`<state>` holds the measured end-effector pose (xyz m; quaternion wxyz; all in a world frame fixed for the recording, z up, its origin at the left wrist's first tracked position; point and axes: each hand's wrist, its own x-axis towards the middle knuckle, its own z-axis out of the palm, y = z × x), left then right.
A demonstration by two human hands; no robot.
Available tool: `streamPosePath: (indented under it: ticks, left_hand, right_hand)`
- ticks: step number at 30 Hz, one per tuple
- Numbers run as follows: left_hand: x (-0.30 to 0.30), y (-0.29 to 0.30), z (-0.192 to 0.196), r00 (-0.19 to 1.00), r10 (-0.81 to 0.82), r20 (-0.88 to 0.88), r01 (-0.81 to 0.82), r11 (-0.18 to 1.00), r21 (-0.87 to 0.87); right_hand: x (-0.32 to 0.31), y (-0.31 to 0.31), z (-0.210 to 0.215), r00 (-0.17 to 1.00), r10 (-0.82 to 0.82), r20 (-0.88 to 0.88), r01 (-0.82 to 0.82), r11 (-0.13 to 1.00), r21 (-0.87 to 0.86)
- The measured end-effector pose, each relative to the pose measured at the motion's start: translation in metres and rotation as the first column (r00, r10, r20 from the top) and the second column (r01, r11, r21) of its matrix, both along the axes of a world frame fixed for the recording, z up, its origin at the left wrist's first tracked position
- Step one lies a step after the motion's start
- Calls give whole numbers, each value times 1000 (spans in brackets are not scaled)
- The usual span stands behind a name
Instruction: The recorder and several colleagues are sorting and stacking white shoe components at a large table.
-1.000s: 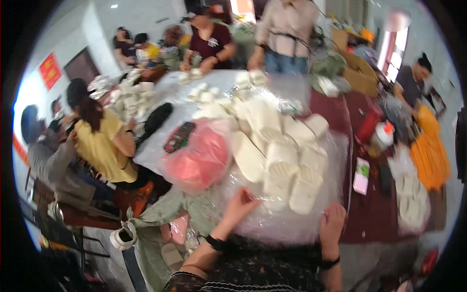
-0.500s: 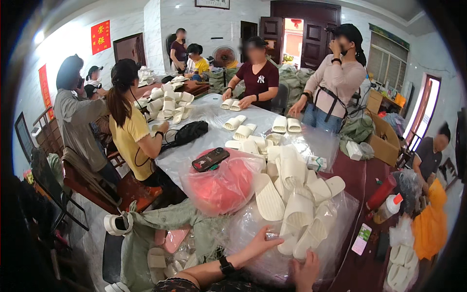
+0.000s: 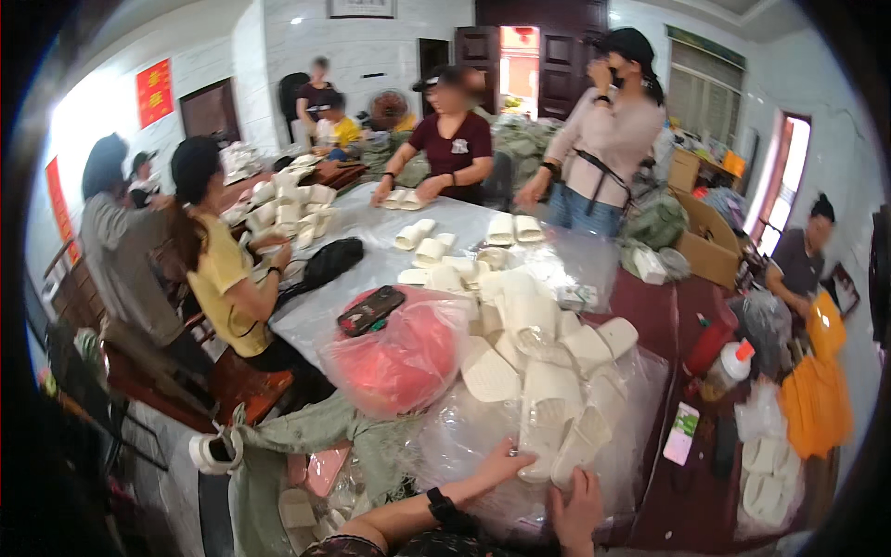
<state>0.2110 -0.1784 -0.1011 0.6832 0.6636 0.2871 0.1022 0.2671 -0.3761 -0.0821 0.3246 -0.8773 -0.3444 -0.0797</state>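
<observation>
Worktop (image 3: 390,265) spread with clear plastic sheet, seen from the head camera. A heap of white slippers (image 3: 538,362) lies in clear bags near its front edge, beside a red bag (image 3: 399,362). Left hand (image 3: 497,464), fingers apart, touches the lowest slipper (image 3: 548,446); right hand (image 3: 577,506), fingers loosely spread, rests on the bag. Step judged: gathering a pair; next move calls for closing on one slipper.

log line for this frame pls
left hand: on slippers | right hand: on clear bag | red bag beside
</observation>
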Motion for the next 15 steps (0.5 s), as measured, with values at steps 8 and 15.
streamPosePath:
  ticks: [8,15]
  left_hand:
    - [-32,6,41,974,36,225,69,895,-440]
    - [-45,3,35,940,58,335,139,832,-536]
  right_hand:
    - [6,-2,34,979,100,-178,-80,990,116]
    - [3,-16,26,985,32,-168,21,952,305]
